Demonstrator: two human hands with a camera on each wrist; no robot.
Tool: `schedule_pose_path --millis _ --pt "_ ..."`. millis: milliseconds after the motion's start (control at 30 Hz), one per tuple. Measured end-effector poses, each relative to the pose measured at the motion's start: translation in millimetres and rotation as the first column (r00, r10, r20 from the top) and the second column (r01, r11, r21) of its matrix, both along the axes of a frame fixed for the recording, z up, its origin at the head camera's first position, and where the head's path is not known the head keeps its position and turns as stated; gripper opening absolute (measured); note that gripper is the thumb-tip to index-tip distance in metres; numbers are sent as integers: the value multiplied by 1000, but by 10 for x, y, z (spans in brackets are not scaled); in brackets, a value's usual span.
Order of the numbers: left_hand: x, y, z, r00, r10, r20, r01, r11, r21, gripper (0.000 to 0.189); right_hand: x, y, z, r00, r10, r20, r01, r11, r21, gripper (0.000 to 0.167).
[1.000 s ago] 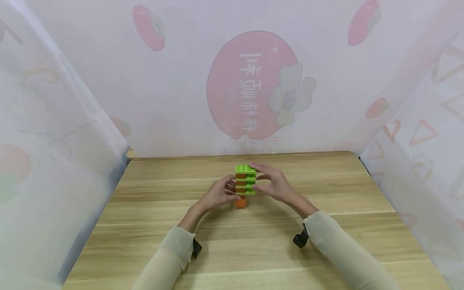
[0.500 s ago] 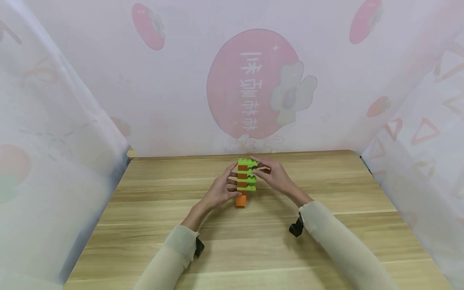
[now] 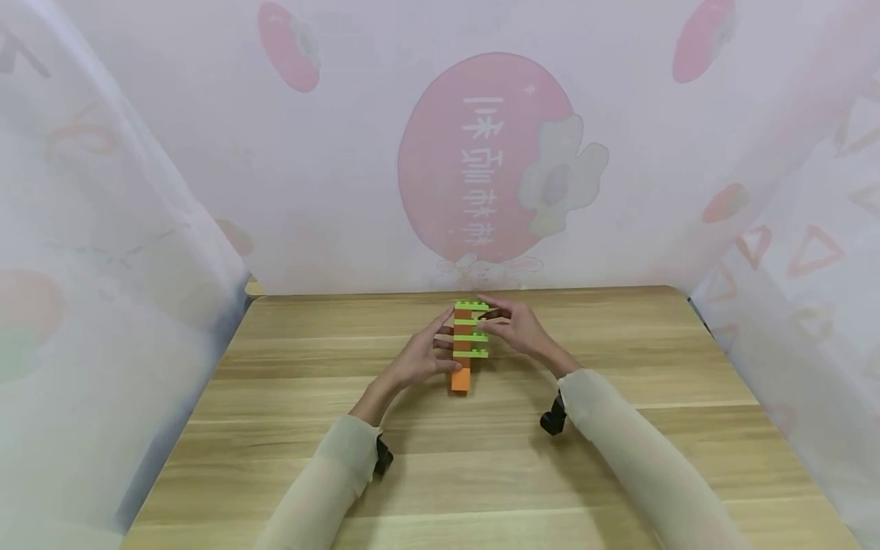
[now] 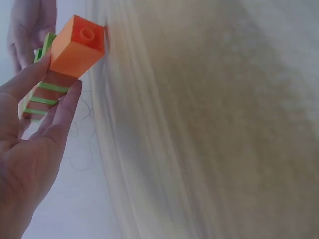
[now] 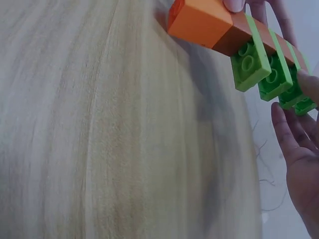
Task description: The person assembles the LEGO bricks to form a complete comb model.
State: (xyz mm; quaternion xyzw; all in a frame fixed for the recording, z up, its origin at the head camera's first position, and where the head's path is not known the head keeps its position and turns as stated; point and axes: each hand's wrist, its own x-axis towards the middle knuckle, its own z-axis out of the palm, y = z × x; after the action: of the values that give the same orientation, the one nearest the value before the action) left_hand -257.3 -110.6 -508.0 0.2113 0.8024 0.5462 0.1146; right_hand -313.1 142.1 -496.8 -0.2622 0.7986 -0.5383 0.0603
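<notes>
A tower of toy building bricks (image 3: 461, 347) has an orange brick (image 4: 75, 55) at its base, with brown bricks and lime-green plates alternating above. The green plates (image 5: 249, 67) jut out toward the right. From the left, my left hand (image 3: 418, 357) grips the tower, thumb by the orange brick and fingers along its side. My right hand (image 3: 519, 330) pinches the projecting upper plates, a finger on the top one and the thumb lower. The left wrist view shows the orange brick's hollow underside, so the tower is tilted or raised. Some fingertips are hidden behind it.
The wooden table (image 3: 467, 473) spreads out below and around both hands. A pale printed cloth (image 3: 330, 191) stands behind the table's far edge, with similar cloth on the left and right sides. A small black device (image 3: 553, 416) is worn at each wrist.
The tower's top has tipped away and its studs show less, while its front face shows more. My right hand has moved slightly up with the top; the left fingers have spread higher along the side.
</notes>
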Motion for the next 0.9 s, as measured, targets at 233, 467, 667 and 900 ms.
schedule_pose_path --millis 233,467,667,900 --pt "-54 1 -14 992 2 127 -4 1000 10 108 -80 -31 -110 997 -44 70 40 998 58 56" --pt "-87 14 -8 982 -11 191 5 999 33 108 -121 -61 -154 994 -66 91 55 992 112 58" --pt "-104 22 -21 973 -26 231 15 999 47 106 -165 -67 -224 993 -62 104 48 990 134 57" --pt "-116 31 -13 974 -1 225 -3 1000 19 104 -224 -85 -255 994 -68 83 55 988 144 57"
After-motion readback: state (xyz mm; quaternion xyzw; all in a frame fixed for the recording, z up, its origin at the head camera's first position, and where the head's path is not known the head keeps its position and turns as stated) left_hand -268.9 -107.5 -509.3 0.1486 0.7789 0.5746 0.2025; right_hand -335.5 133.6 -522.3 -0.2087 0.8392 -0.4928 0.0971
